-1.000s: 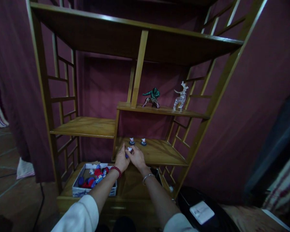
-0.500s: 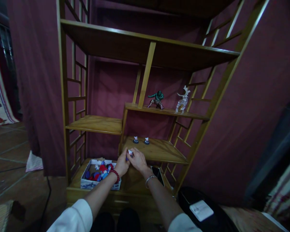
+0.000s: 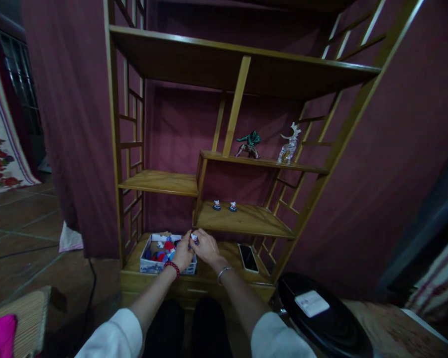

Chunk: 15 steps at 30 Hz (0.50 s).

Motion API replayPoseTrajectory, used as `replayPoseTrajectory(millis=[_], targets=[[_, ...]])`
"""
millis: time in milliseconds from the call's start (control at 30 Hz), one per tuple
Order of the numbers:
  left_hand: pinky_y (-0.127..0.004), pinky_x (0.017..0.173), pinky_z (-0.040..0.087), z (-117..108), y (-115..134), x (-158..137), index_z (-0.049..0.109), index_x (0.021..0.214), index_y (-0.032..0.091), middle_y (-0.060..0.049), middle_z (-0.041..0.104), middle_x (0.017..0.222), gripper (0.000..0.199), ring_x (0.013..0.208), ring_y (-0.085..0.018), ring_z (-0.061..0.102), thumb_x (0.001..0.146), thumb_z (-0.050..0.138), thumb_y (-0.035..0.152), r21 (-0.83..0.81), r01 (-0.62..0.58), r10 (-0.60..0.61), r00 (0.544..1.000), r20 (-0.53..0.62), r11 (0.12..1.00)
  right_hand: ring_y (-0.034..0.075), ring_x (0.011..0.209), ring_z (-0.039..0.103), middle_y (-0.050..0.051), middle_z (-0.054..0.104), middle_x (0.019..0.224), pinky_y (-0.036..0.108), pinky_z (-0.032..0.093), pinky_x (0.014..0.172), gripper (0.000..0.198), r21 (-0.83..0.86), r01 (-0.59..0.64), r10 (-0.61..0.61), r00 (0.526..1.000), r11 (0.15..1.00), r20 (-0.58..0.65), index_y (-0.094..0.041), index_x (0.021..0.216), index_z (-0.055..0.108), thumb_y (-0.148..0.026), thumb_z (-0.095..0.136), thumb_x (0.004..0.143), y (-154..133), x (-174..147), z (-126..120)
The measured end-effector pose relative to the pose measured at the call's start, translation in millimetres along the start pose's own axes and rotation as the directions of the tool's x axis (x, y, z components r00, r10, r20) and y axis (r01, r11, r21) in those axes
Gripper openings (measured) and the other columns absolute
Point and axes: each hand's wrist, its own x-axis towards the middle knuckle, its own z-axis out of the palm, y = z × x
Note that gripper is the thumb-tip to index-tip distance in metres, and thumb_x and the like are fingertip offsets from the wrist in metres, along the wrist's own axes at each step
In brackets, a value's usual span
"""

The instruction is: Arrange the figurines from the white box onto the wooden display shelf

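My left hand (image 3: 182, 252) and my right hand (image 3: 206, 245) meet in front of the low shelf, fingers closed around one small figurine (image 3: 194, 238). Its white top pokes out between the fingertips, with a bit of purple below; the rest is hidden. Just left of and behind my left hand stands a patterned box (image 3: 152, 267) holding several small red, blue and white pieces. Two similar white-topped figurines, a left one (image 3: 217, 205) and a right one (image 3: 233, 206), stand upright on dark bases on the shelf (image 3: 252, 223) above.
A green-and-brown crouching figure (image 3: 250, 145) and a clear deer figurine (image 3: 289, 144) stand one shelf higher. A phone (image 3: 248, 258) lies on the bottom shelf, right of my hands. A black round-topped object (image 3: 321, 323) with a white packet (image 3: 312, 303) on it stands at the lower right.
Both hands, still closed around the figurine, have shifted slightly left, nearer the box. The camera view has moved, and the phone shows more fully.
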Motion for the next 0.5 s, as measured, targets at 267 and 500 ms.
replayPoseTrajectory(millis=[267, 500], targets=[[-0.033, 0.100, 0.029, -13, -24, -8, 0.044, 0.119, 0.012, -0.011, 0.050, 0.121, 0.059, 0.114, -0.018, 0.043, 0.061, 0.044, -0.004, 0.053, 0.124, -0.125, 0.992, 0.014, 0.991, 0.012, 0.074, 0.055, 0.001, 0.058, 0.088, 0.020, 0.035, 0.062, 0.019, 0.044, -0.027, 0.023, 0.996, 0.999, 0.084, -0.023, 0.088, 0.058, -0.032, 0.043, 0.080, -8, -3, 41], [-0.033, 0.094, 0.035, -12, -59, -6, 0.045, 0.118, 0.014, -0.009, 0.055, 0.115, 0.060, 0.109, -0.018, 0.047, 0.061, 0.046, -0.004, 0.030, 0.217, -0.218, 0.976, 0.017, 0.976, 0.014, 0.081, 0.056, 0.003, 0.060, 0.091, 0.021, 0.038, 0.069, 0.020, 0.115, -0.069, 0.050, 0.986, 0.991, 0.162, -0.022, 0.087, 0.059, -0.033, 0.043, 0.081, -4, -2, 69]])
